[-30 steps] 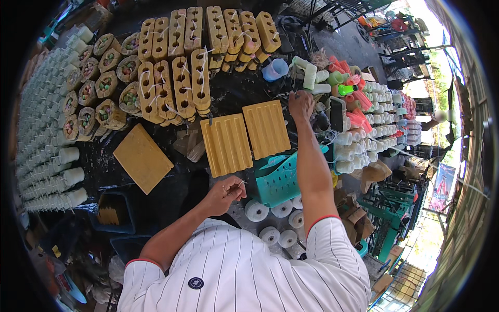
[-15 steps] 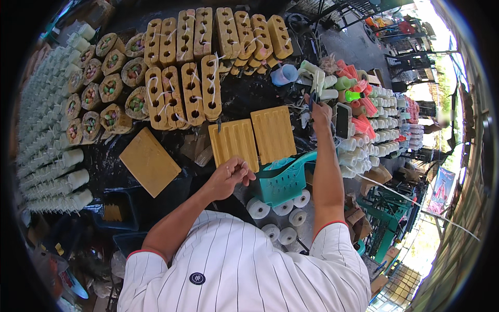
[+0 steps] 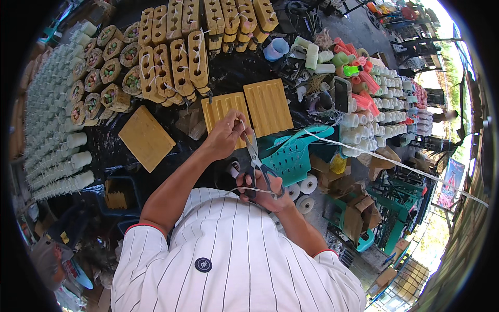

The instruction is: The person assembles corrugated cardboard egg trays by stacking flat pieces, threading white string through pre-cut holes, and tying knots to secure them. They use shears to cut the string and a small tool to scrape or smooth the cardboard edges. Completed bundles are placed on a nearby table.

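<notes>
My right hand point(image 3: 262, 191) grips a pair of scissors point(image 3: 253, 153) by the dark handles, its blades pointing up toward my left hand. A pale strand of string point(image 3: 260, 191) crosses in front of the right fingers. My left hand point(image 3: 223, 138) is pinched closed beside the scissor tips, with a bit of thin white string at its fingertips; most of it is hidden. Beyond the hands lie two ridged yellow mould halves point(image 3: 268, 107), side by side on the black-covered table. Another yellow slab point(image 3: 146, 139) rests flat to the left.
Yellow blocks with round holes point(image 3: 179, 65) stand in rows at the far side, with multi-sided bundles point(image 3: 112, 96) left of them. A teal basket point(image 3: 288, 161) is at my right, near white thread cones point(image 3: 307, 183). Rows of pale cylinders point(image 3: 78, 158) line the left; a white cord point(image 3: 405, 164) runs right.
My right hand has come back from the clutter at the far right, bringing the scissors in front of my body. My left hand has moved slightly up, still pinched.
</notes>
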Motion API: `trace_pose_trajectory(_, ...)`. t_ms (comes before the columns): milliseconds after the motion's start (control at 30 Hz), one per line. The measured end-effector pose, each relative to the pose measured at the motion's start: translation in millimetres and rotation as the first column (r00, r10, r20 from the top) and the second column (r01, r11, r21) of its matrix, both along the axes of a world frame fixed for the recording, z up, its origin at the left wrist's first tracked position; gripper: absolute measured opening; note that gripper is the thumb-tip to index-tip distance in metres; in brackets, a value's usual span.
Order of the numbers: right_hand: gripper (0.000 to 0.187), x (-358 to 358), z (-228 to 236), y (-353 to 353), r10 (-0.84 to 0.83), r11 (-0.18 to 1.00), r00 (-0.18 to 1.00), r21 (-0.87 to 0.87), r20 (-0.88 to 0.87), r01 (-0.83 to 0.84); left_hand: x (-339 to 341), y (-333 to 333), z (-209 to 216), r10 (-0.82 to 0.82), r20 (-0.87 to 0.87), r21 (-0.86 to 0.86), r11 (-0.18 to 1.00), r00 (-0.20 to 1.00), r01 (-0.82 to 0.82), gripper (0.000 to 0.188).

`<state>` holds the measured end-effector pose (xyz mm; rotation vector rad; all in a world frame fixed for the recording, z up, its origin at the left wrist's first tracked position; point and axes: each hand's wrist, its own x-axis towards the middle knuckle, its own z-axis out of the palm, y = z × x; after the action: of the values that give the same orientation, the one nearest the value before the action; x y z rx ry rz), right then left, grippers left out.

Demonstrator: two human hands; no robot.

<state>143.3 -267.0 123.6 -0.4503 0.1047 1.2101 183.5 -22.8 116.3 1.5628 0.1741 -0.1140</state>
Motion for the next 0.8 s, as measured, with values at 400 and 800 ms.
trace_pose_trajectory(400, 0.08, -1, 7, 28, -0.037, 0.998, 0.998, -0.055, 0.051, 0.04, -30, -12, 9, 0.018, 0.202, 0.377, 0.922, 0.979, -0.094, 0.047)
trace_pose_trajectory(800, 0.042, 142, -99, 8, -0.164, 0.521, 0.696, -0.537, 0.699, 0.663, -49, -2, -30, 0.097, -0.029, 0.276, 0.957, 0.995, -0.085, 0.039)
